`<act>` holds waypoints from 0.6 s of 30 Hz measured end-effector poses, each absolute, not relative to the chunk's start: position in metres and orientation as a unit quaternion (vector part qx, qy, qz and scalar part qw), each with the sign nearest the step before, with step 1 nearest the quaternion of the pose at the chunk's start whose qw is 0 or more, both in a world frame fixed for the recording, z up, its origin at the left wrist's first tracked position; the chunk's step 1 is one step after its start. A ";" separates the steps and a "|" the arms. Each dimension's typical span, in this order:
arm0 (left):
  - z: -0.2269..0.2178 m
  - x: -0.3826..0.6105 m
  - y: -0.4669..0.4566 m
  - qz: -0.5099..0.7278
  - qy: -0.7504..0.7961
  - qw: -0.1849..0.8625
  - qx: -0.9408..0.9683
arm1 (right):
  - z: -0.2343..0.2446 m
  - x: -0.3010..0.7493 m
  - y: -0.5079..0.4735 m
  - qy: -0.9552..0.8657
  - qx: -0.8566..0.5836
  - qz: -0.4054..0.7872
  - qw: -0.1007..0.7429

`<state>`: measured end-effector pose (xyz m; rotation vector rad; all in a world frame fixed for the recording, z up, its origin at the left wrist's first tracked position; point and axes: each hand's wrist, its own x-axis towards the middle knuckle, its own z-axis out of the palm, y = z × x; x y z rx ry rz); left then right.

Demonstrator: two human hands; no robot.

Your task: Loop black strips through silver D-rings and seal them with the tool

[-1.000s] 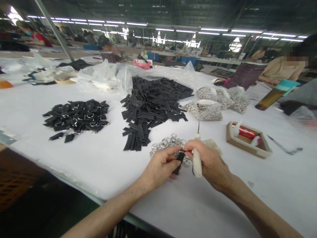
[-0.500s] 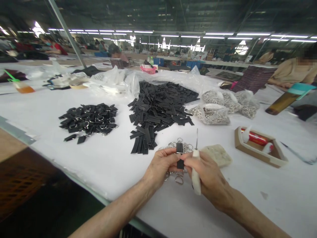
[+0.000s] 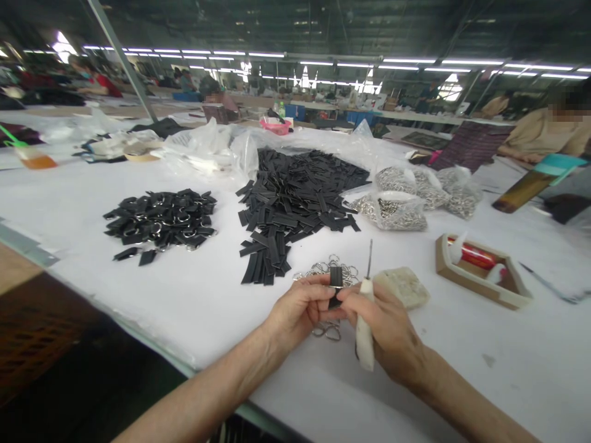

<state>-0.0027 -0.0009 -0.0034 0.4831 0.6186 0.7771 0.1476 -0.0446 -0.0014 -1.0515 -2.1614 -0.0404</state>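
The left hand [image 3: 300,311] pinches a small black strip [image 3: 336,275] with its fingers, up over the bench [image 3: 203,314], in from the near edge. The right hand [image 3: 388,326] has its fingers around a tool with a white handle [image 3: 365,329], and its fingertips touch the strip too. Shiny rings [image 3: 332,332] lie under the hands. Farther from the near edge is a big heap of black strips [image 3: 300,197]. Left of that heap sits a pile of black loops with rings [image 3: 159,223].
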 end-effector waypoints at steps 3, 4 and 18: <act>-0.003 -0.003 0.000 0.352 0.293 0.855 0.244 | 0.001 0.148 -0.048 -0.814 -0.422 0.035 0.398; -0.002 -0.003 0.000 0.348 0.302 0.851 0.254 | 0.002 0.148 -0.050 -0.799 -0.434 0.055 0.412; 0.000 0.002 -0.012 0.400 0.335 0.734 0.435 | 0.019 0.140 -0.045 -0.621 -0.578 0.249 0.468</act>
